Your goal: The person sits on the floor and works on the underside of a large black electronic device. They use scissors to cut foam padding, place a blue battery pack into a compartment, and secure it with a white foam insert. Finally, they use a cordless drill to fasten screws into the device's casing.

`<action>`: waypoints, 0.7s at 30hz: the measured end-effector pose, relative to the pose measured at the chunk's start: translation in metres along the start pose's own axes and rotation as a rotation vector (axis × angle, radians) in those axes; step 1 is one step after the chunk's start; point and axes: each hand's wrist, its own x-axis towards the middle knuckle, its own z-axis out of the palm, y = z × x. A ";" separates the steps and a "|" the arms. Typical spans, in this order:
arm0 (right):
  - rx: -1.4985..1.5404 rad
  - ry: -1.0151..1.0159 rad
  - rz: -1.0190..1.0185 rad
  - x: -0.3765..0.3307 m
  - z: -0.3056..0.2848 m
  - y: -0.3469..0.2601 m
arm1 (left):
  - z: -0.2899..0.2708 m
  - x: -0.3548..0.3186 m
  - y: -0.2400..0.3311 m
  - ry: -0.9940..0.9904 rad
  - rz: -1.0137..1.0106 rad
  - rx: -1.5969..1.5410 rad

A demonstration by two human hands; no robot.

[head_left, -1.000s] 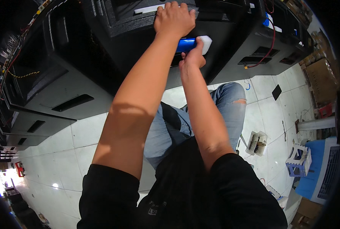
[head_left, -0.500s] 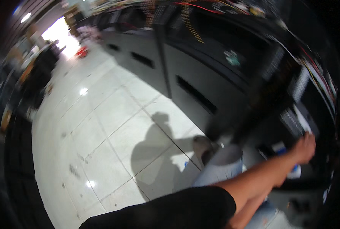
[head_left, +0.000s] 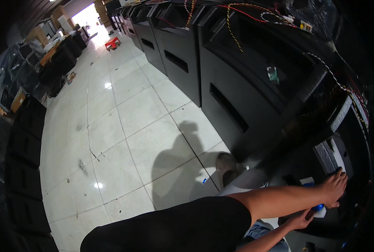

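Observation:
My left hand lies flat, palm down, on the top of a black machine cabinet at the far right of the head view. My left arm reaches there from a black sleeve. Just below, my right hand is closed around a small blue tool with a white piece at its end, pressed against the cabinet. A white part and a grey ribbed strip sit on the cabinet above my left hand.
A row of black cabinets with red and yellow wires runs along the right. The white tiled floor stretches left; dark cabinets line its left side. A red stool stands far back. My shoe rests on the floor.
The view has swung from looking down at the cabinet top and my arms to looking left along the aisle. Both hands stay on the cabinet, the right still gripping the blue tool.

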 end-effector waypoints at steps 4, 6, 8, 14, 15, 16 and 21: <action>0.173 -0.162 0.040 -0.004 -0.005 -0.012 | -0.031 -0.001 -0.014 -0.152 0.104 0.116; 0.183 -0.222 0.010 -0.009 0.002 -0.019 | -0.020 -0.001 -0.019 -0.119 0.073 0.233; 0.238 -0.241 0.038 -0.009 0.008 -0.020 | -0.024 0.000 -0.019 -0.153 0.092 0.250; 0.092 -0.067 0.008 0.007 0.005 0.009 | -0.015 -0.008 -0.016 -0.040 0.096 0.227; 0.050 -0.053 -0.005 0.016 0.004 0.027 | 0.001 -0.003 -0.015 -0.010 0.073 0.197; -0.028 -0.008 -0.020 0.023 -0.017 0.041 | 0.010 -0.001 0.004 0.015 0.058 0.122; -0.149 -0.139 -0.383 0.049 -0.023 0.077 | -0.091 0.008 -0.012 -0.195 0.008 0.140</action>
